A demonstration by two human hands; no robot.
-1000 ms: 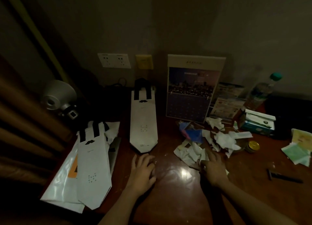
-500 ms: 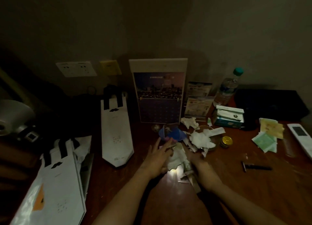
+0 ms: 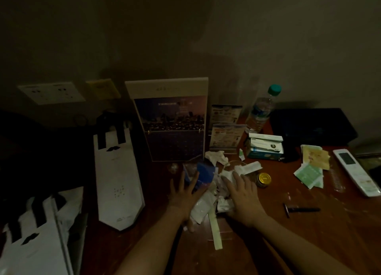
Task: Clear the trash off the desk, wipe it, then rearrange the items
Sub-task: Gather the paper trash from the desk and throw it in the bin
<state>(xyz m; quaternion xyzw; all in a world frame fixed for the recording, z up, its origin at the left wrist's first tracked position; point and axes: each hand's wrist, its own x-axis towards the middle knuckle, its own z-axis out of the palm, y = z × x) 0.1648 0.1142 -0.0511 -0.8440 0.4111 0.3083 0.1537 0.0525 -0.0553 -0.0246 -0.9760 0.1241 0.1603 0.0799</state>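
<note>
My left hand [image 3: 186,198], right hand [image 3: 244,196] spread flat, fingers straight, pressing heap of crumpled white paper scraps [image 3: 203,208], middle of reddish-brown wooden desk [image 3: 309,233]; palms hid heap's sides, dimness its details.

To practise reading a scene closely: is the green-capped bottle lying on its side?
No, the bottle stands upright at the back of the desk, its green cap on top.
</note>
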